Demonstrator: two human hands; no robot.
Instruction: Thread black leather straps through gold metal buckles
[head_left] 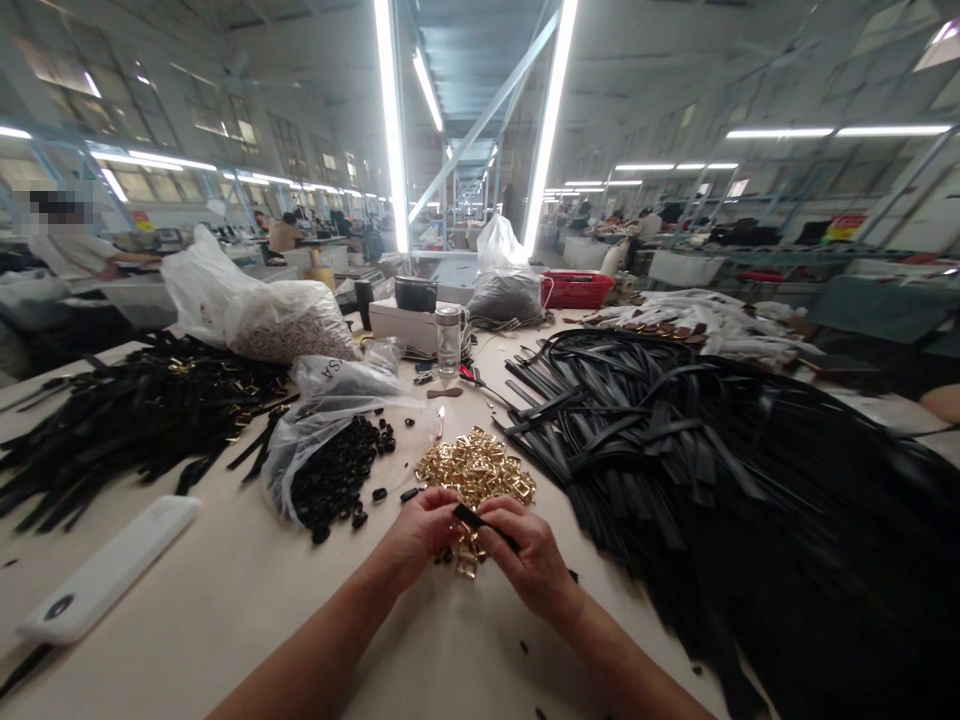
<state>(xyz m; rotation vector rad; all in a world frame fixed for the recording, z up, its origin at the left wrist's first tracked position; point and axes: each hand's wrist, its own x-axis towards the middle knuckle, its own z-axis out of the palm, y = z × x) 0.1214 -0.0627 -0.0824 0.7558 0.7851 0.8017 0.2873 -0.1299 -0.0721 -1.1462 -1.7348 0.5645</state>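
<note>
My right hand (529,550) is closed round a black strap (471,517), whose end points up and left between my hands. My left hand (421,535) is closed in a pinch near that end; whether its fingertips grip the strap or a small part is hidden. Just beyond and beneath my hands lies a heap of gold metal buckles (476,465). Left of it, small black loops (337,475) spill from a clear plastic bag (285,460).
Long black straps (660,420) cover the table's right side. Black straps with gold buckles (142,410) are piled left, near a white device (112,570). Behind stand a glass jar (448,345), a filled plastic bag (285,320) and a red basket (576,289). Other people sit farther off.
</note>
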